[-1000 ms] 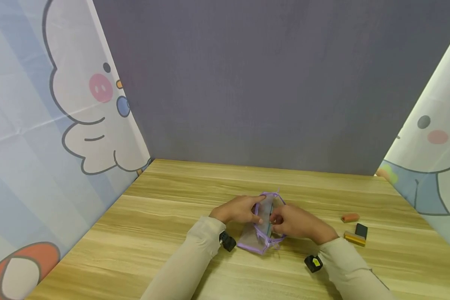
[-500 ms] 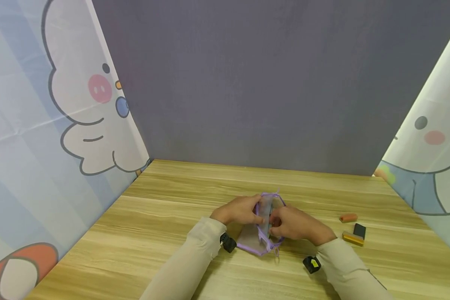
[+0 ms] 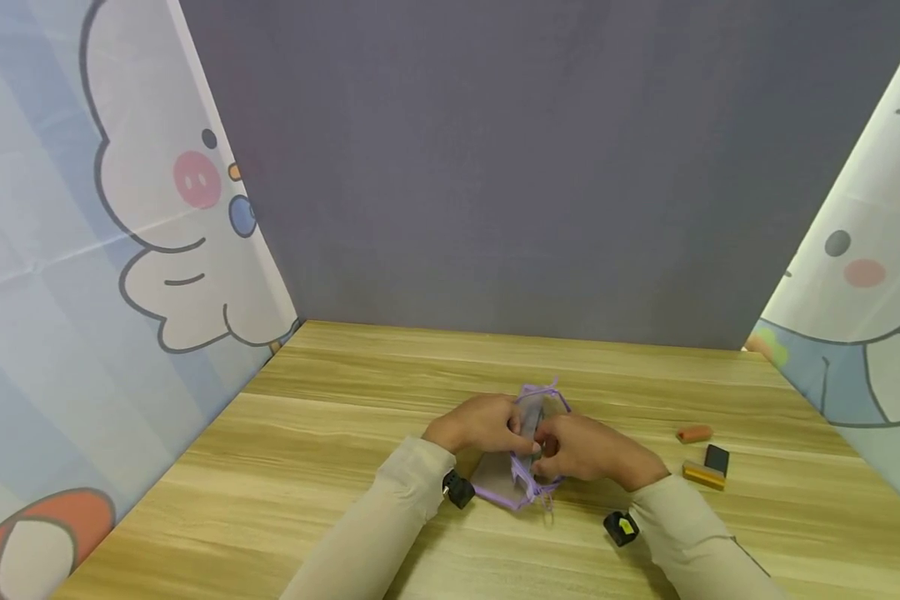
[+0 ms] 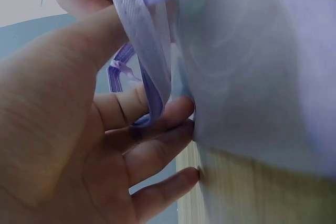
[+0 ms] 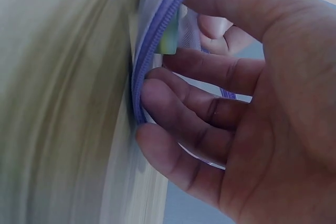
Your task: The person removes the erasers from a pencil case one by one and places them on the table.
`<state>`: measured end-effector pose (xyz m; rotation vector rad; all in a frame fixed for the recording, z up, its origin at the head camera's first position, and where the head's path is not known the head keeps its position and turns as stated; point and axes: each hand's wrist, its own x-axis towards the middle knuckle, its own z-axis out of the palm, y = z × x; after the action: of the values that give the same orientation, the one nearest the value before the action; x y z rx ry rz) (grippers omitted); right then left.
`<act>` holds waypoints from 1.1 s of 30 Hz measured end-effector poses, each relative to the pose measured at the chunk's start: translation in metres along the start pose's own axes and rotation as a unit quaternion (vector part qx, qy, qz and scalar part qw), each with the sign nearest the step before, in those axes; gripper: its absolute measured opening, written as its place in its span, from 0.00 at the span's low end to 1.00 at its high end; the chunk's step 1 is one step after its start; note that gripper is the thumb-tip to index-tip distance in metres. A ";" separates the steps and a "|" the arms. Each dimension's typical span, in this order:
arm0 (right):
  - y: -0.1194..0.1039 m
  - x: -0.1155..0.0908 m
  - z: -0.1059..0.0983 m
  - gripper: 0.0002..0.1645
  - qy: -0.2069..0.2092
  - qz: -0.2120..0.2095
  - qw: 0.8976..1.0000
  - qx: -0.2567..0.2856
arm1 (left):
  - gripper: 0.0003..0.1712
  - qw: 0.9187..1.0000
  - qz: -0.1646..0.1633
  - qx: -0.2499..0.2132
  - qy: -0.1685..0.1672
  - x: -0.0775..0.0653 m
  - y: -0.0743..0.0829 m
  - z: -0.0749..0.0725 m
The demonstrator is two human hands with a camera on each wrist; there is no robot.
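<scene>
A translucent mesh zip pouch with purple trim stands tilted on the table, its mouth facing right. My left hand holds the near side of the mouth; in the left wrist view its thumb and index finger lie around the pale purple edging. At the mouth, my right hand grips the zip edge with curled fingers, some of them inside. A yellow-green piece shows inside the pouch by the right index finger; its kind is hidden.
On the wooden table, to the right, lie a small orange piece, a black block and a yellow-edged piece. A grey panel closes the back; printed cloths hang on both sides.
My left fingers have moved right and down along the rim, closer to my right hand. The pouch mouth looks narrower. My right hand has shifted slightly left.
</scene>
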<state>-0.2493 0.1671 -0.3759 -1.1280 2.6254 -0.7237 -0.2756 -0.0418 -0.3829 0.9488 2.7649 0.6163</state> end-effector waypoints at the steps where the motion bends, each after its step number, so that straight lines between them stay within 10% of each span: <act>1: 0.000 0.000 0.000 0.07 0.000 0.002 1.000 0.000 | 0.24 1.000 0.000 0.007 0.000 0.001 0.001 0.000; 33: -0.004 0.002 0.006 0.11 0.017 -0.004 0.998 -0.061 | 0.21 0.997 -0.009 0.077 0.015 0.000 0.008 0.002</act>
<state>-0.2463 0.1617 -0.3789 -1.1686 2.7280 -0.5966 -0.2711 -0.0356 -0.3809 0.9505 2.8782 0.4241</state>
